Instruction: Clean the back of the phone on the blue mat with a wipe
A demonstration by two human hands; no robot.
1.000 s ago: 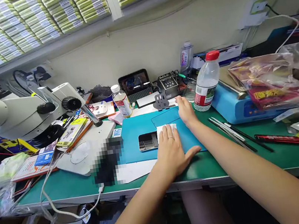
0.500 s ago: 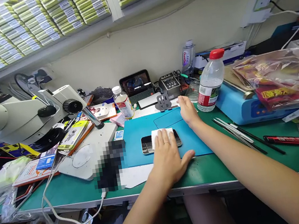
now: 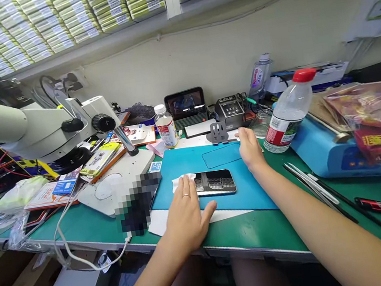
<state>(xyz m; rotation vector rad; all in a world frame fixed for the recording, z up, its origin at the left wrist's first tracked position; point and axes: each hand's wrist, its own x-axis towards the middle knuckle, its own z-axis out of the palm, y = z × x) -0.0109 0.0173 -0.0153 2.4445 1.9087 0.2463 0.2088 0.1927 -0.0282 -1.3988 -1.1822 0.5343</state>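
Note:
A phone (image 3: 220,182) lies face up on the blue mat (image 3: 175,162), its dark screen reflecting rows of stacked packs. My left hand (image 3: 188,210) lies flat over the phone's left end, fingers stretched out and thumb apart. Under those fingertips is a white wipe (image 3: 178,183), sticking out past the phone's left edge. A thin black rounded outline (image 3: 220,164) lies on the mat behind the phone. My right hand (image 3: 250,148) rests by the outline's right end near the mat's far right corner. Its fingers are curled closed, and what they hold, if anything, is hidden.
To the left stand a microscope (image 3: 41,129) and a pixelated dark device (image 3: 139,208) with a white cable. Bottles, including a red-capped one (image 3: 288,114), stand behind. Thin tools (image 3: 315,189) and a blue machine (image 3: 321,152) are at right. Stacked packs (image 3: 106,7) fill the shelf above.
My left hand has slid the wipe leftward from the phone's middle to its left end, baring more screen. My right hand stays by the mat's far corner. The camera view has shifted.

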